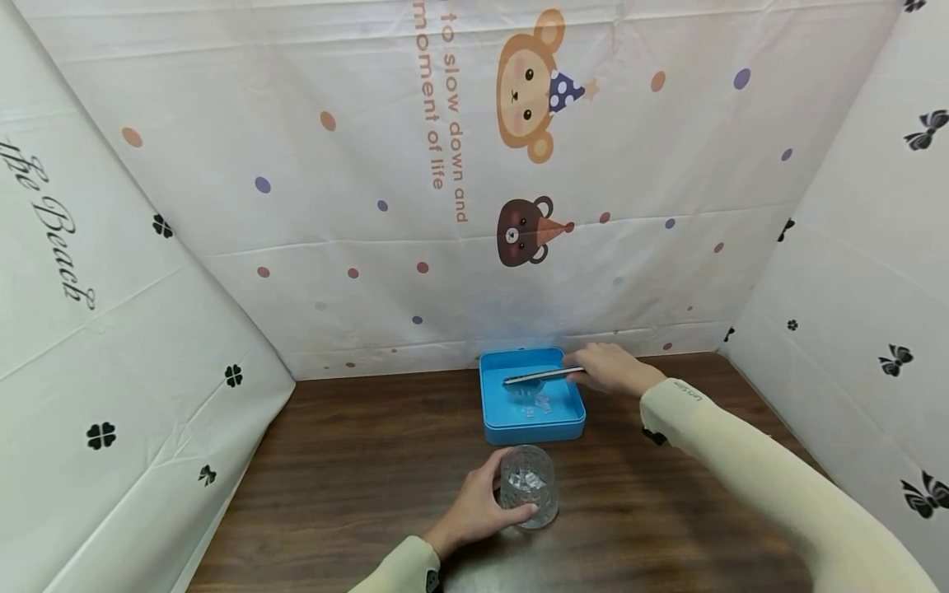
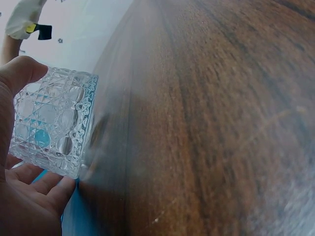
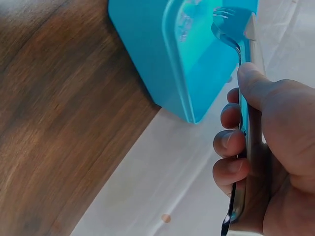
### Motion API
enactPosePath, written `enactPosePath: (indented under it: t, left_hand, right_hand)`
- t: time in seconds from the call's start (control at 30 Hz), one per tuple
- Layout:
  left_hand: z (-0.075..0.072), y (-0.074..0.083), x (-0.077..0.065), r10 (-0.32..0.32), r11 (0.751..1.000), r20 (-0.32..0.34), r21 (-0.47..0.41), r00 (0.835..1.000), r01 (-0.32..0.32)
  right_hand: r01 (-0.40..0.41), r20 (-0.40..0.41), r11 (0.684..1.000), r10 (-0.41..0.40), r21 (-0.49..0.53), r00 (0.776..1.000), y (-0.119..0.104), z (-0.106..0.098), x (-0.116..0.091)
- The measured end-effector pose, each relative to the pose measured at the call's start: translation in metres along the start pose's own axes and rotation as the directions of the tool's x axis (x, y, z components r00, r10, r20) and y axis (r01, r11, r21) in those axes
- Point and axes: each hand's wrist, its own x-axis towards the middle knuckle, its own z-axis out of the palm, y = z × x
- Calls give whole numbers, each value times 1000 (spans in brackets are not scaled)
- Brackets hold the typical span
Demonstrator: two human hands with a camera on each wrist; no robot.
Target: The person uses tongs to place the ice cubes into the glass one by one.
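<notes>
A clear cut-pattern glass [image 1: 547,492] stands on the table with several clear ice-like cubes inside. My left hand [image 1: 474,508] holds it from the left, thumb on the near side and fingers round the far side; the left wrist view shows the textured wall of the glass [image 2: 54,118] close up. Over the blue tray [image 1: 534,431], my right hand [image 1: 611,368] grips metal tongs [image 1: 535,376]. In the right wrist view the fingers wrap the handles, and one tong end [image 3: 225,24] is fork-shaped. A few clear cubes [image 1: 543,403] lie in the tray, below the tong ends.
The dark wood table [image 1: 356,461] extends to both sides of the glass and tray. Behind the tray hangs a white printed cloth [image 1: 334,305], with more white cloth [image 1: 126,354] at the left and right sides.
</notes>
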Motion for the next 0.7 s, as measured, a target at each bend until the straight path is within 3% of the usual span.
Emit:
enactPosePath:
  t: [0.13, 0.37, 0.7]
  left_hand:
    - [0, 1, 0, -25, 1000, 3, 7, 1000, 25]
    - [0, 4, -1, -16, 1000, 1, -8, 1000, 16]
    - [-1, 6, -1, -19, 1000, 8, -16, 1000, 19]
  right_hand:
    - [44, -44, 999, -43, 20, 998, 1, -3, -5]
    - [120, -154, 990, -108, 71, 982, 1, -4, -17]
    - [72, -230, 988, -39, 140, 972, 5, 0, -33]
